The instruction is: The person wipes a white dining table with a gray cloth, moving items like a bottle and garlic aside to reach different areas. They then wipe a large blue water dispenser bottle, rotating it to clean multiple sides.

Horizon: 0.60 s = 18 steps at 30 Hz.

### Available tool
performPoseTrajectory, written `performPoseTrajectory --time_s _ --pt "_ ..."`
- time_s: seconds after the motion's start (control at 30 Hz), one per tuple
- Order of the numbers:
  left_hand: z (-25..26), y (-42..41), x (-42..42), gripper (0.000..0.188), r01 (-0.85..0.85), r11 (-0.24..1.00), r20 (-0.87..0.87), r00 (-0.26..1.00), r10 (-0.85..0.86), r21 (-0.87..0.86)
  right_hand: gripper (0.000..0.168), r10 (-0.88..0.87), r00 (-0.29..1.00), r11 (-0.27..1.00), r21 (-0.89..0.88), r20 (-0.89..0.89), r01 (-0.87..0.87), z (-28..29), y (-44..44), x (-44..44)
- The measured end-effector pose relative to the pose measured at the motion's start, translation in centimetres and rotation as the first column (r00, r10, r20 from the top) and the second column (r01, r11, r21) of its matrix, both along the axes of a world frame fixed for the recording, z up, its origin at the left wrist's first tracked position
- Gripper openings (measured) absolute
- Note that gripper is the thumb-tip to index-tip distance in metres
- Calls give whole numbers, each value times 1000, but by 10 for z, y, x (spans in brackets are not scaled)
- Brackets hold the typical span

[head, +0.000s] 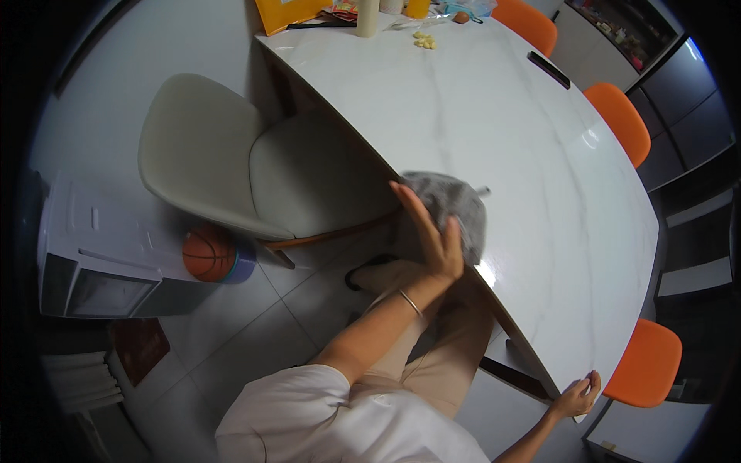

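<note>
A grey cloth (457,202), slightly blurred, lies over the near edge of a white marble-patterned table (521,150). A small grey tip sticks out from its right side. My left hand (437,246), with a bracelet (411,304) at the wrist, is raised right in front of the cloth, its fingers stretched and the thumb apart. It overlaps the cloth in view, so contact cannot be told. My right hand (576,396) is at the table's lower right corner, fingers bent; whether it grips the corner is not clear.
A beige chair (197,133) stands left of the table. Orange chairs (642,362) line its far side. A black phone-like object (549,69), pale yellow pieces (425,40) and a cream bottle (366,17) are on the tabletop. A basketball (208,253) sits beside a white cabinet (110,231).
</note>
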<state>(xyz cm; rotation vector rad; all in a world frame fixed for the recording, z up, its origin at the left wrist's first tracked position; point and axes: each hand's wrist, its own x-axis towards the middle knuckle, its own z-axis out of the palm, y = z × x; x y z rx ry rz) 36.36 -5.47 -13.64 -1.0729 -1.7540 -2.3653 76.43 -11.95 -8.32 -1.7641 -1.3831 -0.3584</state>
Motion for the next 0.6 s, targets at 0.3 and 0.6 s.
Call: performPoseTrajectory --time_s 0.3,0.6 --pt "0 55 -226 83 41 993 428 900 -85 111 28 -26 999 999 -33 -25 25 -1 -1 3" --pt "-10 55 -229 76 -84 970 347 924 161 -226 28 9 1000 1000 -28 13 -8 -5 2 8"
